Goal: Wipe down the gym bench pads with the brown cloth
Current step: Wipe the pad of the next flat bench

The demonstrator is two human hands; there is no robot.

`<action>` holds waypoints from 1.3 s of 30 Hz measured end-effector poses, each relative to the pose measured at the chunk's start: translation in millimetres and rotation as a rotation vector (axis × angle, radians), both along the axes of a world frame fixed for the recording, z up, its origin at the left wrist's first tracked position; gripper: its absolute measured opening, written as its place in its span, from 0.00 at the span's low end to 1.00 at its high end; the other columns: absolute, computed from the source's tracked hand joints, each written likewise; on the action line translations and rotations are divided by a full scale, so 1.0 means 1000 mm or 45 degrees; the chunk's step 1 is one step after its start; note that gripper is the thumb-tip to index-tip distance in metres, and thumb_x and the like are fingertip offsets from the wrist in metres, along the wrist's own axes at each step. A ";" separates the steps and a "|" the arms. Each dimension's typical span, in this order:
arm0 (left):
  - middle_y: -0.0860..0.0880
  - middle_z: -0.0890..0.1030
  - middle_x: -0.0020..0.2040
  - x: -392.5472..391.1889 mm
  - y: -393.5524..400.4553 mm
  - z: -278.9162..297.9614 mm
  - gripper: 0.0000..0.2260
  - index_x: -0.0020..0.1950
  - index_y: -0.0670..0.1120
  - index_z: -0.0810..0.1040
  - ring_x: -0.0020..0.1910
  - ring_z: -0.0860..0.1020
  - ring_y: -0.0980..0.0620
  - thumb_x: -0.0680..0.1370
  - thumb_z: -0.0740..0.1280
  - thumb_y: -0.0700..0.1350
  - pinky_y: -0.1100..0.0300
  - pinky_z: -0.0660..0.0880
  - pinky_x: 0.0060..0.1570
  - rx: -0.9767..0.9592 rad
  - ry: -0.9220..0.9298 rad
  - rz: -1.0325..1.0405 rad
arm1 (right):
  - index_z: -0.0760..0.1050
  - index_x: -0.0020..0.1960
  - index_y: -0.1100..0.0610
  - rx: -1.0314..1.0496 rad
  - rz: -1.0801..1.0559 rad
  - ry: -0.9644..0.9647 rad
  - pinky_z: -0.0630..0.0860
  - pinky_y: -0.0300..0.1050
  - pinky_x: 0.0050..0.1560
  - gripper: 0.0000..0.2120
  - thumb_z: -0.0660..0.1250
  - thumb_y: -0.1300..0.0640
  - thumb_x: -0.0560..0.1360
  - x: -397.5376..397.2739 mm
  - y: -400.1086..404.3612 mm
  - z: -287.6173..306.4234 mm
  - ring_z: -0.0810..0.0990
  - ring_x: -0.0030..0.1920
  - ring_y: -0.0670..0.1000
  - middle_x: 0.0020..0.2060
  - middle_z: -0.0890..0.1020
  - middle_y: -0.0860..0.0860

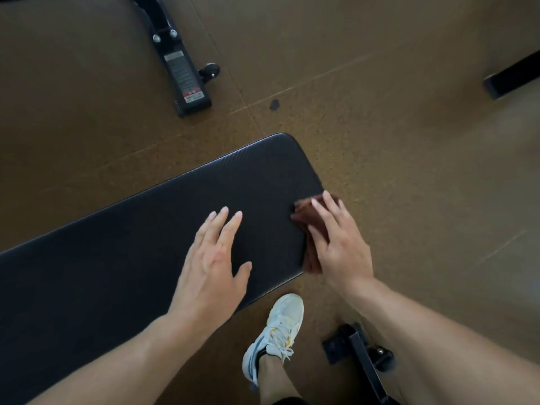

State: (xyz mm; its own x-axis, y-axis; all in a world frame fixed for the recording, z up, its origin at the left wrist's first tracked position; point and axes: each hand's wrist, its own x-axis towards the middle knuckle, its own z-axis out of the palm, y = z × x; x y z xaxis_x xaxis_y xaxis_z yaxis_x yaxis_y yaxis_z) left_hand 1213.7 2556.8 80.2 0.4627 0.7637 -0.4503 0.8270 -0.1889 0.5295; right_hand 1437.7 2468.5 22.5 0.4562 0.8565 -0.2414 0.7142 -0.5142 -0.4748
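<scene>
A long black textured bench pad [140,247] runs from the left edge to a rounded end at centre right. My left hand [211,264] lies flat on the pad with its fingers spread and holds nothing. At the pad's right end, my right hand [339,244] presses the crumpled brown cloth [306,217] against the pad's edge. Most of the cloth is hidden under the palm and fingers.
The floor is brown rubber tile [409,141]. A black frame foot with a wheel [187,74] of another bench lies at the upper left. The bench's own foot with a wheel [362,352] is at the lower right beside my white shoe [277,331]. A dark bar [511,74] enters at right.
</scene>
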 end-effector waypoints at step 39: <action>0.53 0.74 0.72 -0.006 0.041 0.030 0.23 0.74 0.61 0.64 0.73 0.70 0.48 0.80 0.65 0.60 0.41 0.72 0.67 -0.100 0.133 0.464 | 0.45 0.86 0.48 -0.210 -0.797 0.364 0.50 0.63 0.82 0.50 0.68 0.31 0.76 0.022 0.078 0.090 0.51 0.84 0.60 0.85 0.53 0.53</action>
State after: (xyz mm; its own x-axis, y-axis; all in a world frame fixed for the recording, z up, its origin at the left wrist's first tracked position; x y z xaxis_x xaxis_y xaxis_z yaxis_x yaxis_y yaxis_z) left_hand 1207.4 2598.1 110.6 0.1160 0.8310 -0.5441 0.8827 0.1649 0.4401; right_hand 1459.7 2546.5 112.5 0.7503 0.3960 -0.5293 0.1200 -0.8690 -0.4800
